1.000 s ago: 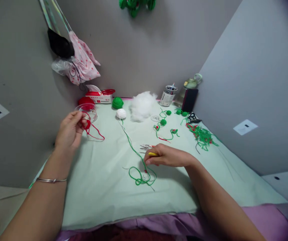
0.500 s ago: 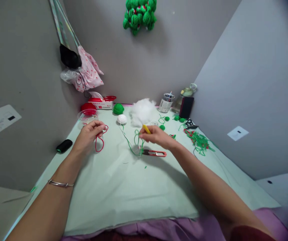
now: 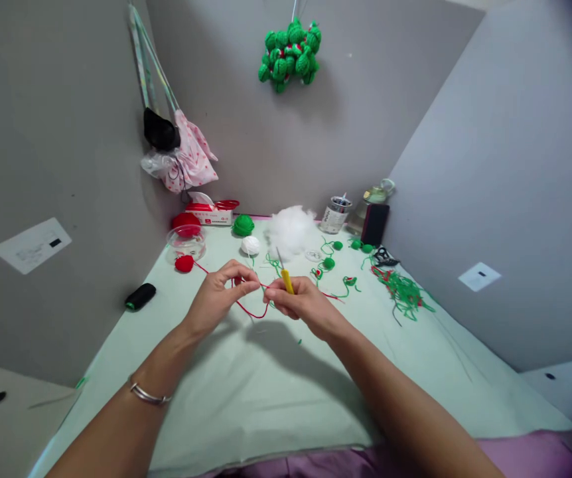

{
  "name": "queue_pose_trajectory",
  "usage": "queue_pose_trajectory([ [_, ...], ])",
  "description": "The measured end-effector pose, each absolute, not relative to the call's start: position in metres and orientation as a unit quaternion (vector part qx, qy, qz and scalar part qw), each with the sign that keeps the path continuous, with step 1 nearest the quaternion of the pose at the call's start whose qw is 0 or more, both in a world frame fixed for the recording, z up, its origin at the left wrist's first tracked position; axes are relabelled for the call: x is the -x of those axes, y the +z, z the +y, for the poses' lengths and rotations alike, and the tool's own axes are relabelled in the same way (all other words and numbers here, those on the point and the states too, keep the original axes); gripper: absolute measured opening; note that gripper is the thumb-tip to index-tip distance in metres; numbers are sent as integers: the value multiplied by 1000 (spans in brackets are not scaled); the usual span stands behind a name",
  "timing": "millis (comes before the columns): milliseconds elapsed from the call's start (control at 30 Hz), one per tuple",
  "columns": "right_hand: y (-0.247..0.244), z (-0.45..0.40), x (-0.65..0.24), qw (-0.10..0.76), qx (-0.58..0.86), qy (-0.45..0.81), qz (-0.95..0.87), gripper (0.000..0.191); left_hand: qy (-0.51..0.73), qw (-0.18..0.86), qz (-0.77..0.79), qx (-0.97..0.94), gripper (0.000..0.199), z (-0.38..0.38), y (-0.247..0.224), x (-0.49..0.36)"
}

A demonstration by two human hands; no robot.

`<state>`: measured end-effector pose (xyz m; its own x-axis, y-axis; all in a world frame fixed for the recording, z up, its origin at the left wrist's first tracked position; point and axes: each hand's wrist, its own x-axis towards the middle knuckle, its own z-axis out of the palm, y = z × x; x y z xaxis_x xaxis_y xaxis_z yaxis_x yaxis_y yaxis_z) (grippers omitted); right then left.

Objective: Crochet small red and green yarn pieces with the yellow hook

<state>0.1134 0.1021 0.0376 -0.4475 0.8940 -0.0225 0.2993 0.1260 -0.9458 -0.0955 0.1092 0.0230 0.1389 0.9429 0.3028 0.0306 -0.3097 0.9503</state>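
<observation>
My left hand pinches red yarn above the middle of the table, and a loop of it hangs below the fingers. Close beside it, my right hand is closed round the yellow handle of a crochet hook, whose thin metal shaft points up and away. The fingertips of both hands nearly meet at the yarn. From the left hand the strand runs back to a small red ball. Green yarn lies behind the hands. The orange snips are not visible.
White stuffing, a green ball and a white ball stand at the back. Tangled green and red yarn lies right, near a dark phone and a can. A black spool is at left.
My left hand has moved right with the red yarn, and my hands have come together. The small red ball now shows at left. The view has tilted up slightly.
</observation>
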Motion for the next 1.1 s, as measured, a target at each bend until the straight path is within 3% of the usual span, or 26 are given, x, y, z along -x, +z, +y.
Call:
queue_pose_trajectory([
  [200,6,101,-121,240,494,416,-725,22,659,393,434,-473,19,135,8,116],
  [300,-10,94,-114,201,503,354,-763,6,669,399,432,-454,22,138,9,120],
  [467,7,92,-156,220,588,216,-748,13,604,441,413,-519,18,120,26,113],
  [567,32,88,-200,272,680,110,-671,42,551,456,399,-574,14,103,38,103],
  [633,44,78,-211,334,706,69,-620,47,503,428,398,-637,11,91,46,92],
  [733,50,56,-185,427,555,280,-656,43,451,396,370,-709,10,75,55,73],
  [833,42,41,-142,395,408,519,-638,41,435,392,347,-733,12,67,58,66],
  [1100,9,31,-160,428,447,619,-484,44,484,234,512,-670,12,84,39,116],
])
